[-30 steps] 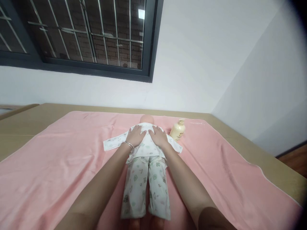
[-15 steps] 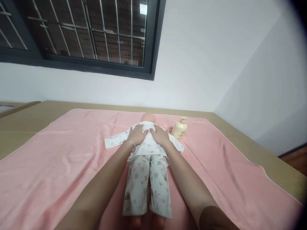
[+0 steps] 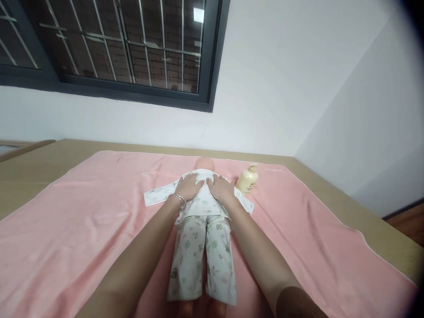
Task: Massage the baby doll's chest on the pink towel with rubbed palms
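A baby doll [image 3: 204,164] in a white printed top [image 3: 202,204] and matching trousers [image 3: 187,260] lies on a pink blanket [image 3: 109,212], head toward the wall. My left hand [image 3: 188,187], with silver bangles at the wrist, rests flat on the left side of the doll's upper body. On the right side lies my right hand [image 3: 221,188], also flat with fingers extended. The two thumbs point toward each other, a small gap between them. Both sleeves stretch outward. A pale yellow pump bottle [image 3: 247,179] is just right of my right hand.
The blanket covers most of a tan tabletop [image 3: 82,145]. Behind it rises a white wall [image 3: 258,88] with a dark-framed, barred window [image 3: 212,57] at upper left. Another wall [image 3: 377,110] borders the right side.
Both hands stay flat on the doll's upper body. The doll and bottle are in nearly the same place; the view has shifted only slightly.
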A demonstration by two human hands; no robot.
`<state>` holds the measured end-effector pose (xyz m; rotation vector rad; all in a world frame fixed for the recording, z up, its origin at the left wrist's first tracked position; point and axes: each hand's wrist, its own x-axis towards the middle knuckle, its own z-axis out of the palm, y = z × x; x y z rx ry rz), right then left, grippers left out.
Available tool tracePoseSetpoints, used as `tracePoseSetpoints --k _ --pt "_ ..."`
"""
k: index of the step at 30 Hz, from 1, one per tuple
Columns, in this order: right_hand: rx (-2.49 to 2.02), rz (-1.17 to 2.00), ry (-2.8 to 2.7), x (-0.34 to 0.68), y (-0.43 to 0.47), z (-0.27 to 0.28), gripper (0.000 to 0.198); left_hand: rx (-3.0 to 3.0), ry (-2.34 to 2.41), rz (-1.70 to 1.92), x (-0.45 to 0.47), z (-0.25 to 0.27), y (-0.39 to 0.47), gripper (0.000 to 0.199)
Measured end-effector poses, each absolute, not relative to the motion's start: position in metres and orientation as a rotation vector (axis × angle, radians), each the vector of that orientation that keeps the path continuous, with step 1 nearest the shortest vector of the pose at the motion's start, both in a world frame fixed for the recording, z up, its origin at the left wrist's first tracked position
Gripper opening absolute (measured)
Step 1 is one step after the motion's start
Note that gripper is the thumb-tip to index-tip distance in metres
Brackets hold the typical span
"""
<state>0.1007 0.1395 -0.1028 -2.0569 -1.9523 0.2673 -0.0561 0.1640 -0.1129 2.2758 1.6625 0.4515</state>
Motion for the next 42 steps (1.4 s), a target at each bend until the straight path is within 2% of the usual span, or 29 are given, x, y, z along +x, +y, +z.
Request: tracePoseSetpoints --k 5,8,13,18,21,26,30,35,42 --pt "-2.070 0.298 -2.010 0.102 0.129 -0.086 0.053 2.333 1.704 0.471 -0.053 -0.101 0.154 0.055" --pt "-1.838 0.338 -2.045 0.102 0.127 -0.081 0.048 2.306 1.686 0.527 -0.054 -0.093 0.152 0.050" --pt "-1.576 0.064 -2.028 0.088 0.128 -0.096 0.056 2.089 1.634 0.792 -0.061 -0.092 0.162 0.045" --pt "-1.550 0.044 -2.189 0.079 0.128 -0.107 0.049 1.991 1.735 0.843 -0.061 -0.102 0.168 0.049" --pt "-1.567 -0.017 -2.070 0.080 0.129 -0.107 0.051 2.030 1.742 0.834 -0.059 -0.105 0.166 0.050" --pt "-1.616 0.112 -2.142 0.081 0.132 -0.109 0.051 2.042 1.751 0.809 -0.057 -0.103 0.164 0.049" --pt "-1.621 0.017 -2.053 0.083 0.132 -0.109 0.055 2.043 1.753 0.796 -0.057 -0.102 0.165 0.048" --pt "-1.634 0.107 -2.145 0.085 0.132 -0.107 0.050 2.042 1.753 0.806 -0.057 -0.103 0.165 0.049" --pt "-1.571 -0.012 -2.053 0.083 0.131 -0.108 0.054 1.994 1.710 0.846 -0.059 -0.103 0.167 0.047"
